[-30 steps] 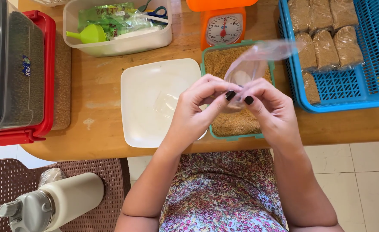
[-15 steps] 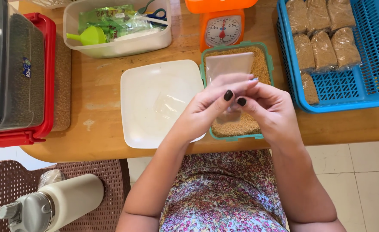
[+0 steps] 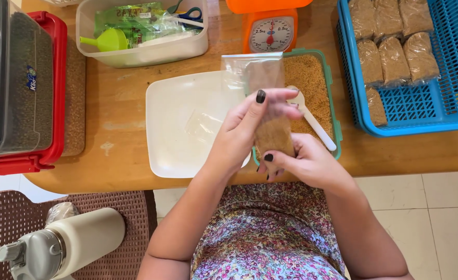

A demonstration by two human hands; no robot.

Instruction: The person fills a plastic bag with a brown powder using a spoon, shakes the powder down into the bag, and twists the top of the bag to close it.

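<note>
Left hand (image 3: 239, 132) pinched clear bag (image 3: 262, 98) mid-frame; right hand (image 3: 304, 163) gripped bag's grain-filled bottom, over green grain tub (image 3: 332, 103), white spoon (image 3: 312, 118) inside.

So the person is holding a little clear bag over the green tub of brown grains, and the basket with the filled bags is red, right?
Not quite. The basket holding the filled bags is blue, not red, as the head view shows. The rest is right: the left hand and right hand hold a little clear bag over the green tub of brown grains.
</note>
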